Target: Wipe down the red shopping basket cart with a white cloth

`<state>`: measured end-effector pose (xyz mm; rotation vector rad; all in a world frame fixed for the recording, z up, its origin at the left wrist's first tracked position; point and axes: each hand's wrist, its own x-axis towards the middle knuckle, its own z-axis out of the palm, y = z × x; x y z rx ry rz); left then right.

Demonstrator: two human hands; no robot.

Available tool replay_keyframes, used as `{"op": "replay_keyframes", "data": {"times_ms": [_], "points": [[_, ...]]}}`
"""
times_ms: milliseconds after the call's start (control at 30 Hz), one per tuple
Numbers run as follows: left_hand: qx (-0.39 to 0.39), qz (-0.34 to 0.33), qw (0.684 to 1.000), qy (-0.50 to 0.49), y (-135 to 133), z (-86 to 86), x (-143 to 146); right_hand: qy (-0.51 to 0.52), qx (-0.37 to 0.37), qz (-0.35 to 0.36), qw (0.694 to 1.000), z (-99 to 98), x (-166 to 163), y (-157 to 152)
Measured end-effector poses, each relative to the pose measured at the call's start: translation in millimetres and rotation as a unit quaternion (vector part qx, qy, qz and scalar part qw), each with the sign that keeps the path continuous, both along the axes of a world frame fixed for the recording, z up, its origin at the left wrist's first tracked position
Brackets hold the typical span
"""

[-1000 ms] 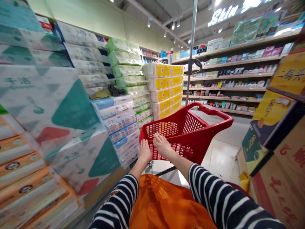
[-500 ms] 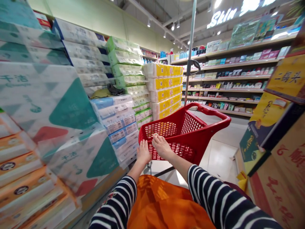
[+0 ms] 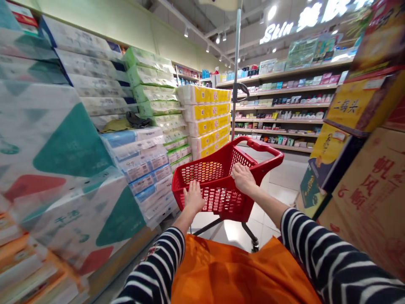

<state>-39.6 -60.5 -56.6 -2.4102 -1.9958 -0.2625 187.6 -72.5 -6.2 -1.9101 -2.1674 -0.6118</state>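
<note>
A red shopping cart [image 3: 218, 190] with perforated plastic sides stands in front of me, turned so its handle points right. My left hand [image 3: 193, 197] rests against the near side at the rim, fingers stretched out. Farther right along the same rim, near the handle end, my right hand [image 3: 243, 178] curls its fingers over the edge and holds the cart. An orange apron [image 3: 234, 270] covers my front, below the cart.
Stacked tissue packs [image 3: 148, 160] line the left side, with yellow-and-white packs [image 3: 207, 120] behind the cart. A metal pole [image 3: 236, 76] rises beyond it. Cardboard boxes [image 3: 373, 190] crowd the right. Shelves of cosmetics [image 3: 284, 101] stand at the back; white floor tiles [image 3: 275, 198] show between.
My right hand has moved right along the cart's rim, away from my left hand. The cart has swung somewhat, showing more of its near side and a wheel. The view has shifted right.
</note>
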Motion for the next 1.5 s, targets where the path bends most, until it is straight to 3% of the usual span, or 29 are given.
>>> {"op": "replay_keyframes", "data": {"times_ms": [100,167,400,500,567,733,900,1033,1133,1267,1400,1500], "points": [[-0.014,-0.074,0.997,0.004,-5,10.0,38,-0.008,-0.008,0.052,0.999,-6.8,-17,0],[-0.032,-0.089,0.995,0.012,-7,13.7,53,-0.011,0.0,0.048,0.999,-6.0,-12,-1],[-0.034,-0.084,0.996,0.011,-7,14.2,48,0.001,0.066,-0.073,0.995,22.1,77,-3],[-0.041,-0.077,0.996,0.005,-7,15.6,50,0.007,0.081,-0.103,0.991,21.9,81,-5],[-0.038,-0.079,0.996,0.003,-8,15.5,54,0.006,0.074,-0.076,0.994,14.7,64,-4],[-0.032,-0.1,0.994,0.002,-9,9.7,48,-0.019,0.012,0.067,0.997,-8.7,5,2],[-0.02,-0.041,0.999,0.0,-6,2.1,9,0.0,0.028,0.078,0.997,-31.4,-15,7],[-0.004,-0.031,1.0,-0.002,-9,-16.4,-24,-0.014,0.037,0.189,0.981,-60.7,-35,8],[-0.014,-0.014,1.0,-0.015,-18,-39.4,-46,-0.024,0.012,0.27,0.962,-79.0,-71,12],[-0.069,0.058,0.996,-0.014,-28,-62.6,-73,-0.043,-0.018,0.374,0.926,-78.7,-130,26],[-0.056,0.115,0.992,-0.022,-32,-65.6,-89,-0.051,-0.024,0.412,0.909,-74.2,-169,44],[-0.051,0.131,0.989,-0.032,-35,-65.8,-90,-0.043,-0.044,0.411,0.909,-97.3,-169,50]]}}
